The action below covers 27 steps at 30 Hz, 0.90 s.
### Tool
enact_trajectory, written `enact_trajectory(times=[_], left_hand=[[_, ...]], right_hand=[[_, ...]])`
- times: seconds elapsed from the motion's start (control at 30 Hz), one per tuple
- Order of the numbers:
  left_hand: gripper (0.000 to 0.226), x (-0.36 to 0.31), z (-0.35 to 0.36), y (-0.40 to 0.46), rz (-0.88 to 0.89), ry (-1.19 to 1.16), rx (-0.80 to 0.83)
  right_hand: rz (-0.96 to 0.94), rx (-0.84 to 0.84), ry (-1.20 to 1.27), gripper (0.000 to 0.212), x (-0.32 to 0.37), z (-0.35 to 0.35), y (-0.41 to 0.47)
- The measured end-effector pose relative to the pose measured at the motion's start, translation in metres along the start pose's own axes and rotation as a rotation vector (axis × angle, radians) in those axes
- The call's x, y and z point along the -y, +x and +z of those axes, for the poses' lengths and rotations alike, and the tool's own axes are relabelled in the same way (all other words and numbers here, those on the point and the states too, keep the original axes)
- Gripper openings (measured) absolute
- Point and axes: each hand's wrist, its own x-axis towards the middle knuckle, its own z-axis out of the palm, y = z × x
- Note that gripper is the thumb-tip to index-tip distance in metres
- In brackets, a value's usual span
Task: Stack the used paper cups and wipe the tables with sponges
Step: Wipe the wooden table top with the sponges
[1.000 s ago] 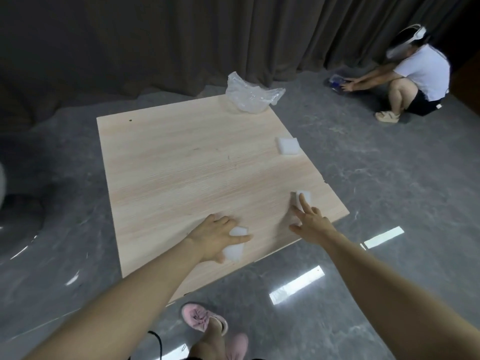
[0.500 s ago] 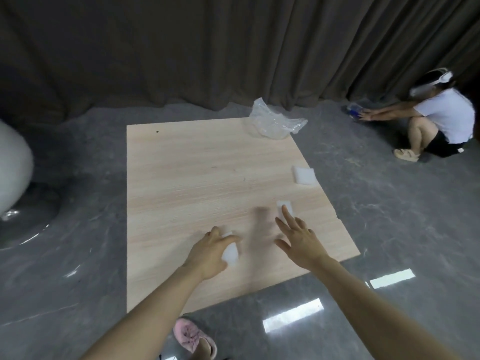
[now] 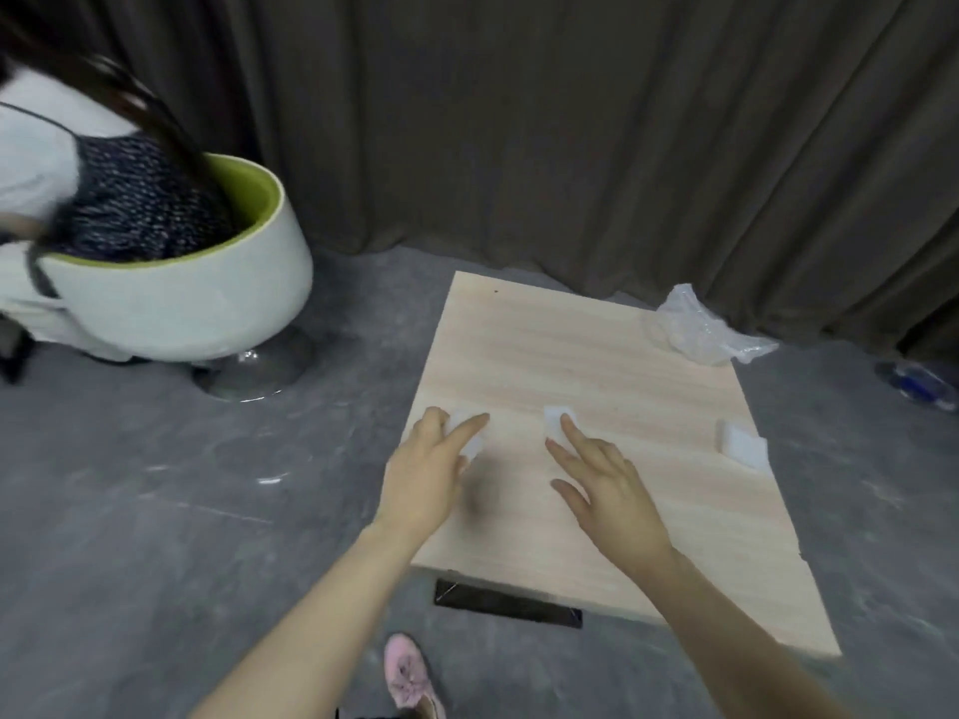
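A light wooden table (image 3: 581, 355) fills the middle right of the head view. My left hand (image 3: 430, 469) lies near the table's left edge and presses a white sponge (image 3: 469, 438) under its fingers. My right hand (image 3: 607, 485) rests flat with fingers spread, its fingertips on a second white sponge (image 3: 555, 422). A third white sponge (image 3: 742, 446) lies untouched at the table's right edge. No paper cups are in view.
A crumpled clear plastic bag (image 3: 700, 329) sits on the far right corner. A white and green tub chair (image 3: 176, 293) with a person (image 3: 78, 189) in it stands left. Dark curtain behind, grey floor around, my pink slipper (image 3: 410, 672) below.
Both hands have slid their sponges leftward and further up the table. The view has swung left, bringing the chair and seated person in and the crouching person out.
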Motion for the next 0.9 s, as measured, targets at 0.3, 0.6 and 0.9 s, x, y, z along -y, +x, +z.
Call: enact_trajectory(times=[0.3, 0.6, 0.9], left_hand=[[0.069, 0.032, -0.066, -0.104, -0.302, 0.065, -0.177], [0.065, 0.094, -0.133, -0.237, -0.677, 0.06, -0.46], [0.072, 0.154, -0.206, -0.408, -1.068, 0.107, -0.723]], right_hand=[[-0.394, -0.069, 0.048, 0.052, 0.095, 0.01, 0.002], [-0.817, 0.016, 0.197, 0.068, 0.239, 0.028, 0.032], [-1.241, 0.075, 0.312, 0.065, 0.447, 0.071, 0.016]])
